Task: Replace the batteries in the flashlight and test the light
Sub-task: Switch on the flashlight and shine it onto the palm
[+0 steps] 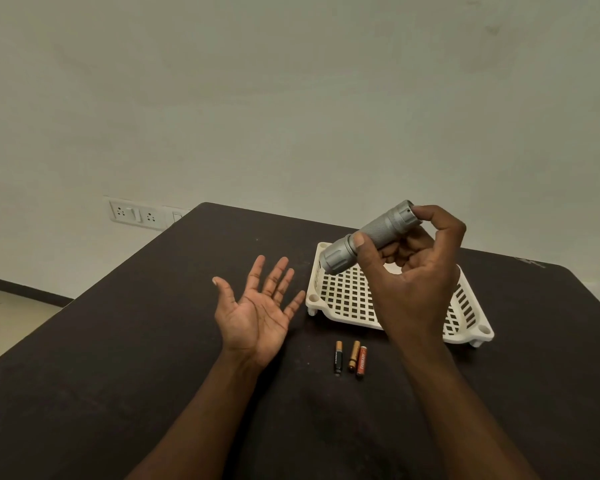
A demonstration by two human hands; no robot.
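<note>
My right hand (413,271) holds a grey metal flashlight (371,235) in the air above the white tray, its wide head tilted down to the left and my index finger on the tail end. My left hand (257,313) is held flat, palm up and fingers spread, to the left of the flashlight's head, with nothing in it. Three small batteries lie side by side on the dark table near me: a black and copper one (338,356), a gold one (353,355) and an orange one (361,361).
A white plastic grid tray (340,296) stands on the dark table (153,341) behind the batteries, partly hidden by my right hand. A wall socket panel (136,213) sits on the pale wall at the far left, beyond the table's left edge.
</note>
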